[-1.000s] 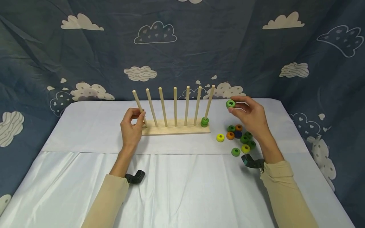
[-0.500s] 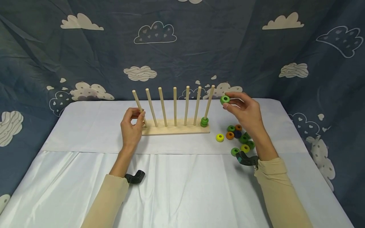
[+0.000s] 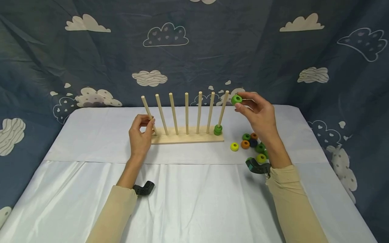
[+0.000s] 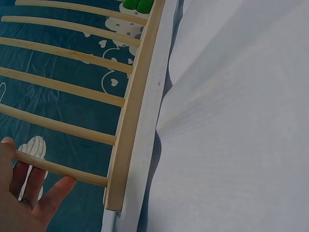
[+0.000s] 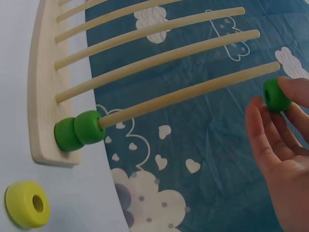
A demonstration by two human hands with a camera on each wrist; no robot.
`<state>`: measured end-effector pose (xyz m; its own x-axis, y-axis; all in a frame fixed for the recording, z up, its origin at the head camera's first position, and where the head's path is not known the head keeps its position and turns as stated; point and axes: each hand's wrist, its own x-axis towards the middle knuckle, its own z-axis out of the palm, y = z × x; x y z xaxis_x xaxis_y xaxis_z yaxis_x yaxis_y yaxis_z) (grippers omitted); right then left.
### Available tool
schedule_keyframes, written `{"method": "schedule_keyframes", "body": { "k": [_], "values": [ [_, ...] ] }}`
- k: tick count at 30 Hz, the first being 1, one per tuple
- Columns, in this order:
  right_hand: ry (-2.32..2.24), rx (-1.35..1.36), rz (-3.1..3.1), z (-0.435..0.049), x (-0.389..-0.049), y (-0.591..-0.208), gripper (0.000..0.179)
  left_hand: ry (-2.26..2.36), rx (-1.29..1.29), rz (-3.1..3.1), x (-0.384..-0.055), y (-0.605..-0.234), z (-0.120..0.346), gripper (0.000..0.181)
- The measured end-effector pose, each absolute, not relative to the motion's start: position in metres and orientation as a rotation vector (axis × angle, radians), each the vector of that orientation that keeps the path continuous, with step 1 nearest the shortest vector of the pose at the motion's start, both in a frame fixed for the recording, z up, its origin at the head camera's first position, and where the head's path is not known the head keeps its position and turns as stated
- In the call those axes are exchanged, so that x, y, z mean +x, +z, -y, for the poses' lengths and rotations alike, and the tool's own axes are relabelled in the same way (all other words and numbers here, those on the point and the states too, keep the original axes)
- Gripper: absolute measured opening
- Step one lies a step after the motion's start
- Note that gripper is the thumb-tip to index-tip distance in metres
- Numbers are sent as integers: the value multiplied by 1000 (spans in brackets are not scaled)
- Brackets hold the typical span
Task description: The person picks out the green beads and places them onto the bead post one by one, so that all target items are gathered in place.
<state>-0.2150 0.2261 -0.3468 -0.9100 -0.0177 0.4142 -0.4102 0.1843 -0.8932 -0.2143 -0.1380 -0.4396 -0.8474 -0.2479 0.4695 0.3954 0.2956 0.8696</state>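
Note:
A wooden base (image 3: 188,137) carries a row of several upright pegs. Two green beads (image 3: 217,130) are stacked at the foot of the rightmost peg (image 3: 224,108). My left hand (image 3: 141,136) grips the leftmost peg (image 4: 63,169) between thumb and fingers, low down near the base. Up beside the top of the rightmost peg, my right hand (image 3: 258,113) pinches a green bead (image 5: 277,94) between thumb and fingertips. In the right wrist view that bead is just off the peg's tip, apart from it, its hole partly showing.
On the white cloth (image 3: 194,195) right of the base lie loose beads: a yellow bead (image 3: 234,146), an orange bead (image 3: 245,144), a dark blue bead (image 3: 253,143) and several more, some hidden by the right wrist. A dark cloud-print curtain (image 3: 212,57) hangs behind.
My right hand has moved left and up with the green bead, toward the top of the rightmost peg. The left hand stays on the leftmost peg.

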Motion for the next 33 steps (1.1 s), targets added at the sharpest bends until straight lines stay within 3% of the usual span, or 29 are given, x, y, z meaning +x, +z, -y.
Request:
{"method": "schedule_keyframes", "body": {
  "k": [33],
  "values": [
    [1718, 456, 2082, -196, -227, -319, 37, -1570, -119, 2065, -215, -439, 139, 15]
  ]
}}
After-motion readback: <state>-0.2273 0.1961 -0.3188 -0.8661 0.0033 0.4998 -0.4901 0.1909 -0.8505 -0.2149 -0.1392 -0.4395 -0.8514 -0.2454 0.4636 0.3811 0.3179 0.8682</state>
